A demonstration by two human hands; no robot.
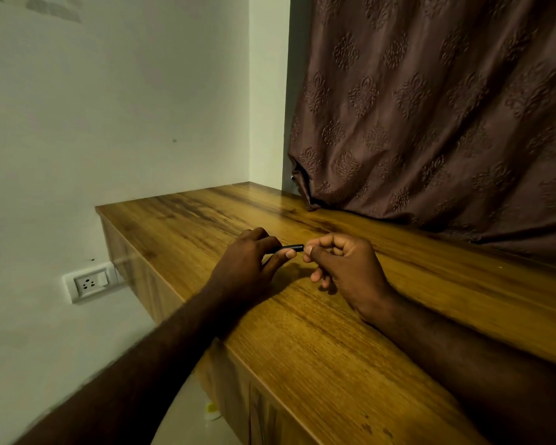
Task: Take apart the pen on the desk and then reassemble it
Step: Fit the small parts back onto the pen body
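Fingers of L hand curl round black pen barrel. R hand pinches pen's end; which part exactly is too small to tell. Pen held just above bench, btwn both hands. Risk: a small part slips from the R pinch, drops to bench and rolls off its edge.

Left hand, right hand bare; forearms bare to frame edge; nails short.

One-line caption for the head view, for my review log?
Over a wooden desk, the left hand grips the barrel of a black pen while the right hand pinches its end.
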